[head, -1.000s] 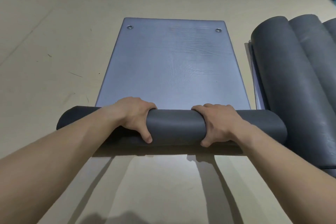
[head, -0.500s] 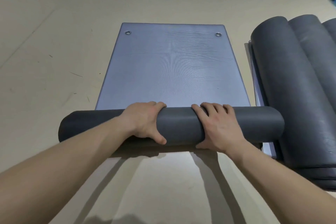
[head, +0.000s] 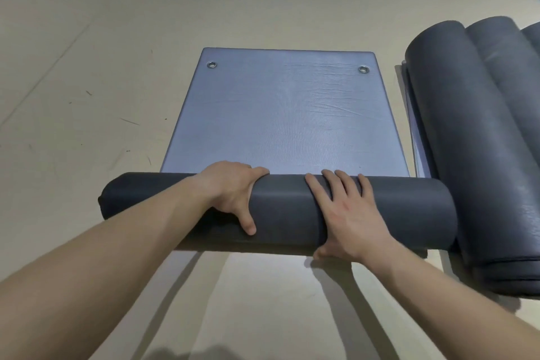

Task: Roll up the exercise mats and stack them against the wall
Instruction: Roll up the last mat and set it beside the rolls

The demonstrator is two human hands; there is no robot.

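Observation:
A grey exercise mat (head: pixel 289 114) lies on the floor, its near part wound into a thick roll (head: pixel 280 207) lying crosswise. The flat part beyond the roll ends in an edge with two metal eyelets. My left hand (head: pixel 233 193) wraps over the roll left of its middle, thumb down the near side. To the right of the middle my right hand (head: pixel 347 213) lies flat over the top of the roll, fingers spread and pointing away, thumb tucked under the near side. Both hands press on the roll.
Rolled grey mats (head: pixel 479 140) lie side by side at the right, their near ends just past the right end of my roll, with a flat mat edge (head: pixel 415 137) under them. Beige floor (head: pixel 87 82) spreads to the left and ahead.
The roll has turned away from me and grown thicker, and the flat part is shorter. My hands have shifted from a curled grip to lying over the top of the roll.

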